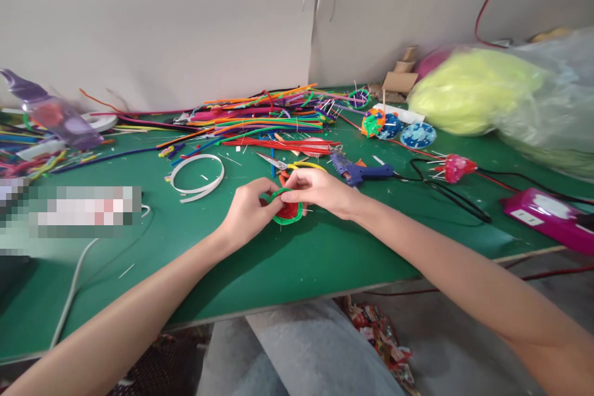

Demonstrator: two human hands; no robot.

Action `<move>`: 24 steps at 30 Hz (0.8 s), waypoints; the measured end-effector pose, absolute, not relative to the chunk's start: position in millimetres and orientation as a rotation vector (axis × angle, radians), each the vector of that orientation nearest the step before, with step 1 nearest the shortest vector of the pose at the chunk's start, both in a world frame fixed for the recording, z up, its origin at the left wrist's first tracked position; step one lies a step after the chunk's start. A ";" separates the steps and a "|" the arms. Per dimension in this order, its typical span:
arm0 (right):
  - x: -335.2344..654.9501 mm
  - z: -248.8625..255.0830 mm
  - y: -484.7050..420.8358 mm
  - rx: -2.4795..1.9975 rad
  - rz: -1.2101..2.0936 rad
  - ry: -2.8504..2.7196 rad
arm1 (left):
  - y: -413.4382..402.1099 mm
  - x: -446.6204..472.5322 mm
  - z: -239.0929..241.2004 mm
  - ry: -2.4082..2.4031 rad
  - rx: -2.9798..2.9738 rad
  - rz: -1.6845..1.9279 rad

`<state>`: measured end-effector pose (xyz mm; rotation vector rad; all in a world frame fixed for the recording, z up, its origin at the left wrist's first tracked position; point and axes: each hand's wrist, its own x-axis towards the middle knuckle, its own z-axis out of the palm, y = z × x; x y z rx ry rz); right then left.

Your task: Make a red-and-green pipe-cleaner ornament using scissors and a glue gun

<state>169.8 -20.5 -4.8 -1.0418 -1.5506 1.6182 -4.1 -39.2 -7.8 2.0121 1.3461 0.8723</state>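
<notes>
Between my two hands is a small round craft piece (291, 213), red inside with a green rim that looks like coiled pipe cleaner. Thin white pins stick out from its edge. My left hand (250, 207) pinches its left side between thumb and fingers. From the right, my right hand (320, 190) grips the upper rim, its thumb across the red middle. Just behind the hands lie scissors (275, 162) with pointed blades, partly covered by the right hand. A blue glue gun (366, 172) rests beyond my right wrist.
Bundles of coloured pipe cleaners (269, 125) line the back. A coiled white strip (221, 173) lies left. Blue round pieces (417, 135), a red pinned piece (457, 168), a magenta power strip (547, 216) and bagged yellow material (468, 90) are right. A purple bottle (58, 114) leans far left.
</notes>
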 end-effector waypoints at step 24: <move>172.1 -8.7 -18.0 -1.030 1.571 -1.597 | -40.8 -2.4 -4.2 1.339 1.985 0.877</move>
